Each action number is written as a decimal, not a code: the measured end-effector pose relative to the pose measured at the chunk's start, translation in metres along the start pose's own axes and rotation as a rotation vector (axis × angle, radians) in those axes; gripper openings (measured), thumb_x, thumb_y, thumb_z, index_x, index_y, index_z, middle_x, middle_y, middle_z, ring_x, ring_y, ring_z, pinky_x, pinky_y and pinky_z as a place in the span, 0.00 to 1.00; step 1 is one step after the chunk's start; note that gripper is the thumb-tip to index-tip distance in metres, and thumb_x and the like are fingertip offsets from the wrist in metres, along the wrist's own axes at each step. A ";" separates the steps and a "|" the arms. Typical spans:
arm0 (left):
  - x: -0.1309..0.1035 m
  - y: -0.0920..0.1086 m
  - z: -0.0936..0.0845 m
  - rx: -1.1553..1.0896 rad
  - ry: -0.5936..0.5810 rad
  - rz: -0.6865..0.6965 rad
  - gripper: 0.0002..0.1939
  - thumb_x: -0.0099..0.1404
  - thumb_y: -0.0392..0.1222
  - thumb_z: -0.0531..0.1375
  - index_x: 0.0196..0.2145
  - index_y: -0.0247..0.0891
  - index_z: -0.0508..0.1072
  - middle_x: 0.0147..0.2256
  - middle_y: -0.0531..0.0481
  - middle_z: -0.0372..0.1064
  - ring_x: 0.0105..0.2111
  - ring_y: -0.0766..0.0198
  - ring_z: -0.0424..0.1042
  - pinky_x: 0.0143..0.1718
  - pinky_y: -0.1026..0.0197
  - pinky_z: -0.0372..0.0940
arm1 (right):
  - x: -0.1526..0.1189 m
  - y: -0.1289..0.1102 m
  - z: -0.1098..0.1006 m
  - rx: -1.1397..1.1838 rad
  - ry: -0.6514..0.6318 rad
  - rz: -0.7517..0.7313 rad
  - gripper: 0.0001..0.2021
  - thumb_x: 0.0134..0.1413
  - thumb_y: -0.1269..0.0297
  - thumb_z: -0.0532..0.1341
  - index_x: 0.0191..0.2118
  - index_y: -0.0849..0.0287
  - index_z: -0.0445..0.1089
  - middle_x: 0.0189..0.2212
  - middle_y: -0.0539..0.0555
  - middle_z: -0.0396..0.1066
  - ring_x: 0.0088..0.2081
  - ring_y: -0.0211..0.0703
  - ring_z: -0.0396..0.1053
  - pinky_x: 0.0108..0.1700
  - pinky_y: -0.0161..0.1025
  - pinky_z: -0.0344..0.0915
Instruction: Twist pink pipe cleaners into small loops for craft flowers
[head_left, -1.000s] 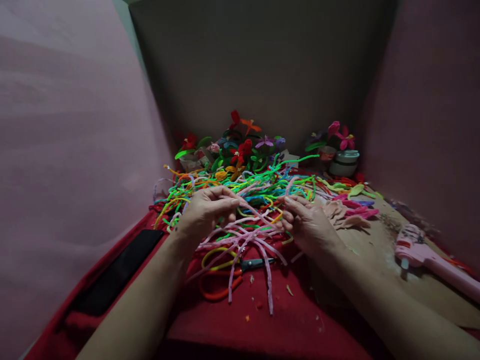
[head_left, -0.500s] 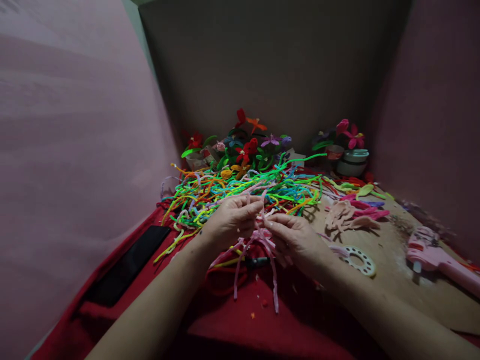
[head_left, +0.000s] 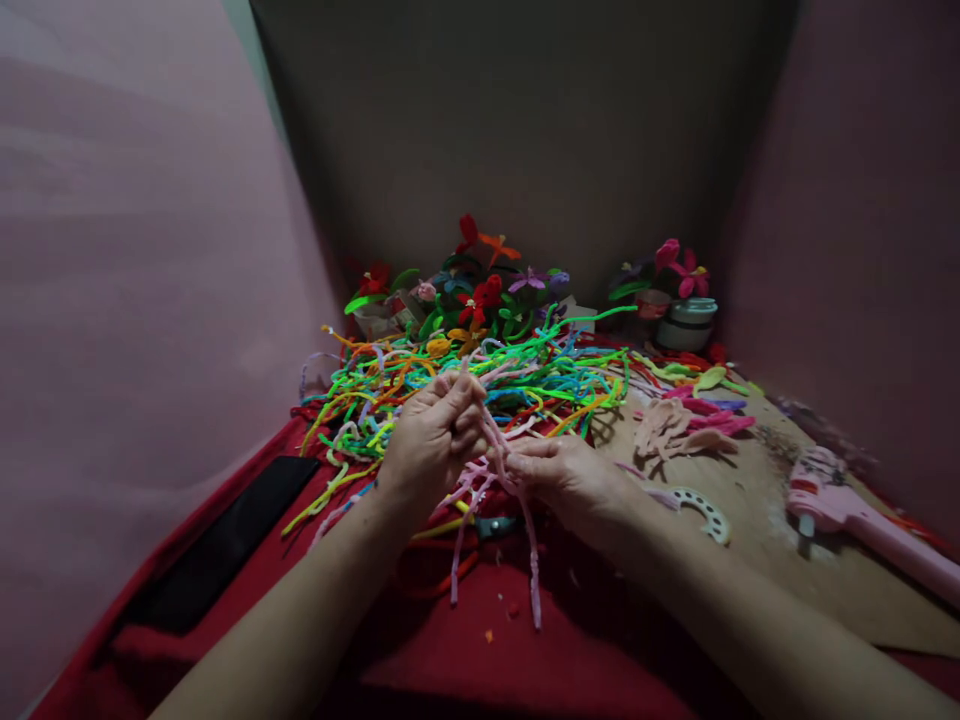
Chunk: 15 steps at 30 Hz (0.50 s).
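Pale pink pipe cleaners [head_left: 532, 560] hang between my two hands, with loose ends dangling over the red cloth. My left hand [head_left: 442, 425] is closed, pinching an upper end of the pink strands between thumb and fingers. Lower and to the right, my right hand [head_left: 555, 475] pinches the same strands where several of them come together. Just behind both hands lies a big tangled heap of coloured pipe cleaners [head_left: 525, 380]. A small dark tool [head_left: 496, 527], partly covered, rests on the cloth below the hands.
A black phone [head_left: 225, 540] lies at left on the red cloth [head_left: 420, 660]. On the cardboard [head_left: 720, 500] at right are a white ring with holes [head_left: 705, 512], pink and beige pieces [head_left: 679, 428] and a pink glue gun [head_left: 832, 500]. Pipe-cleaner flowers [head_left: 480, 300] stand behind.
My left hand has moved left and up, away from my right hand, drawing out a pink strand between them. The whole view has shifted slightly.
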<state>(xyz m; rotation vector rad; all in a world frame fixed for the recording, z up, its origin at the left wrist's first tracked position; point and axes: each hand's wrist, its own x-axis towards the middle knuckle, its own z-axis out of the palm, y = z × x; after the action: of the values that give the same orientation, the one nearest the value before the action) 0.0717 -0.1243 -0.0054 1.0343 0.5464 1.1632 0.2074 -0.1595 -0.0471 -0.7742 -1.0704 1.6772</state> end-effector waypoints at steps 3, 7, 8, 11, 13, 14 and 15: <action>0.000 0.004 -0.001 0.000 0.024 0.004 0.08 0.57 0.41 0.59 0.27 0.35 0.64 0.15 0.62 0.43 0.12 0.79 0.44 0.13 0.74 0.45 | -0.002 0.000 0.001 0.000 -0.060 0.012 0.10 0.44 0.61 0.63 0.25 0.65 0.71 0.21 0.51 0.67 0.23 0.33 0.61 0.28 0.32 0.56; 0.003 0.009 -0.005 0.017 0.048 0.047 0.07 0.58 0.41 0.58 0.28 0.35 0.65 0.15 0.62 0.44 0.11 0.79 0.44 0.12 0.75 0.45 | -0.003 0.001 0.000 0.084 -0.124 0.065 0.12 0.46 0.59 0.62 0.28 0.65 0.71 0.18 0.49 0.64 0.18 0.29 0.57 0.22 0.30 0.53; 0.004 0.009 -0.006 0.020 0.057 0.056 0.07 0.58 0.41 0.58 0.28 0.35 0.65 0.15 0.62 0.44 0.11 0.79 0.44 0.12 0.75 0.45 | -0.004 0.002 0.001 0.091 -0.113 0.075 0.12 0.44 0.59 0.63 0.28 0.65 0.71 0.17 0.47 0.62 0.17 0.28 0.55 0.21 0.30 0.52; 0.002 0.010 -0.004 0.032 0.086 0.061 0.07 0.57 0.41 0.58 0.27 0.35 0.64 0.15 0.62 0.43 0.11 0.79 0.43 0.12 0.75 0.45 | -0.006 0.001 0.004 0.044 -0.081 0.108 0.12 0.42 0.60 0.63 0.27 0.67 0.72 0.14 0.45 0.57 0.14 0.27 0.49 0.18 0.30 0.49; 0.001 0.010 -0.003 0.032 0.100 0.080 0.07 0.57 0.40 0.58 0.26 0.36 0.64 0.14 0.62 0.43 0.10 0.79 0.42 0.11 0.74 0.44 | -0.007 0.001 0.006 -0.014 -0.060 0.107 0.12 0.43 0.59 0.63 0.24 0.66 0.71 0.12 0.44 0.55 0.13 0.26 0.46 0.16 0.30 0.45; 0.000 0.011 -0.002 0.029 0.107 0.095 0.07 0.57 0.39 0.58 0.25 0.36 0.63 0.14 0.62 0.43 0.10 0.79 0.42 0.10 0.74 0.43 | -0.007 0.000 0.007 -0.038 -0.051 0.106 0.12 0.43 0.59 0.62 0.23 0.65 0.70 0.11 0.44 0.54 0.12 0.26 0.45 0.16 0.30 0.42; -0.001 0.011 -0.002 0.027 0.114 0.109 0.07 0.57 0.39 0.58 0.25 0.36 0.63 0.14 0.62 0.44 0.10 0.78 0.43 0.10 0.74 0.43 | -0.007 0.000 0.008 -0.052 -0.042 0.110 0.13 0.43 0.59 0.62 0.21 0.65 0.69 0.10 0.43 0.53 0.12 0.26 0.45 0.15 0.30 0.40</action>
<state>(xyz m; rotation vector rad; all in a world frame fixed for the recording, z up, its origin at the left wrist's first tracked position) 0.0645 -0.1241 0.0037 1.0351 0.6032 1.3203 0.2032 -0.1687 -0.0440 -0.8480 -1.1217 1.7709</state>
